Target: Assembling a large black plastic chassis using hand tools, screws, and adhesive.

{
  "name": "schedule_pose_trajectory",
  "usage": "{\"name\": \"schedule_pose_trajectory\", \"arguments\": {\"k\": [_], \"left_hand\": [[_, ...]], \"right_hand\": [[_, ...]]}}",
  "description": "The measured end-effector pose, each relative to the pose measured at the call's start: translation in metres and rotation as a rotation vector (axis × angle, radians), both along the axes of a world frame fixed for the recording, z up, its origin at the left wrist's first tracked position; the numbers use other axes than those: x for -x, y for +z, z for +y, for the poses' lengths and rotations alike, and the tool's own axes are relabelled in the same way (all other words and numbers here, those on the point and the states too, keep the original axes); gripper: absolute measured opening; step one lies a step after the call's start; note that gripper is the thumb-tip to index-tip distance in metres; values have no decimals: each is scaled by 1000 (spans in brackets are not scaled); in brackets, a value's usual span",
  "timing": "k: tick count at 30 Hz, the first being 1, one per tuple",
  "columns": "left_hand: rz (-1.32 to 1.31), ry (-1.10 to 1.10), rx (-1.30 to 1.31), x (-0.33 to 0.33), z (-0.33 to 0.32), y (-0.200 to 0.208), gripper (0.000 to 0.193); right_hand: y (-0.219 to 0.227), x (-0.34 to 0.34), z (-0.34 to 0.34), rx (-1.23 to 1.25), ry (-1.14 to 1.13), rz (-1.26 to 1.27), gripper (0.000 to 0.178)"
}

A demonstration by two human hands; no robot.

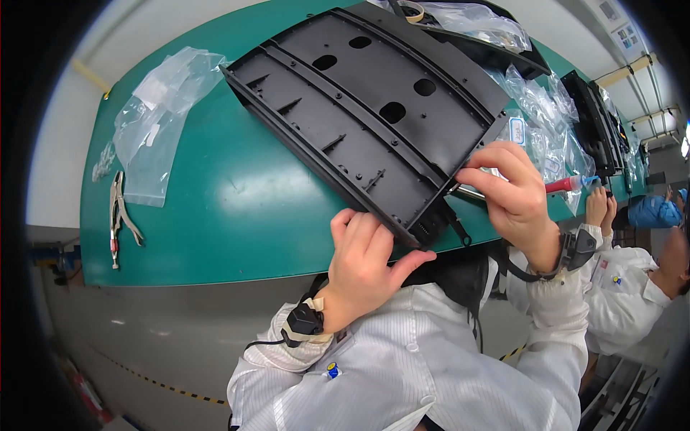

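Note:
A large black panel (338,95) with raised edges, ribs and several oval holes lies tilted across the table before me. My left hand (366,251) grips its near edge, fingers over the rim and thumb stretched along the corner. My right hand (514,194) is closed in a pinch at the panel's right-hand edge; what its fingertips hold, if anything, is hidden. Under those fingers a silver rod (471,192) shows in part. Just beyond that hand is a red cylindrical piece (560,185) with a blue end. A black ring-ended strip (460,231) projects below the panel's corner.
On the green table (215,215), locking pliers (118,219) and a clear plastic bag (154,122) lie at the left. More plastic bags (543,108) and black parts (596,122) crowd the right. A person in a white coat (622,294) works close on my right.

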State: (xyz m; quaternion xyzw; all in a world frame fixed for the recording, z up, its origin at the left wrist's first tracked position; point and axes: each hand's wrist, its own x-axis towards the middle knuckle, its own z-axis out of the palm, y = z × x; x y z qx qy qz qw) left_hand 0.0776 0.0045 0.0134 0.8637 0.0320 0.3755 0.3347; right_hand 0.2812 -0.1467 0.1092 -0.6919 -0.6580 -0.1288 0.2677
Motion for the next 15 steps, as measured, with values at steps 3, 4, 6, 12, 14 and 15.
{"name": "schedule_pose_trajectory", "arguments": {"k": [3, 4, 6, 12, 14, 15], "left_hand": [[-20, -3, 11, -1, 0, 3, 53], [-11, -1, 8, -1, 0, 3, 54], [-1, 3, 4, -1, 0, 2, 54], [9, 2, -8, 0, 1, 0, 54], [13, 6, -9, 0, 0, 1, 53], [14, 3, -8, 0, 0, 2, 53]], "right_hand": [[-1, 2, -4, -21, 21, -32, 29], [-3, 0, -5, -17, 28, 3, 28], [-6, 0, -10, -2, 1, 54, 27], [0, 4, -7, 114, -90, 16, 41], [-1, 4, -6, 120, -96, -76, 46], [-2, 3, -4, 114, -99, -129, 44]]}}
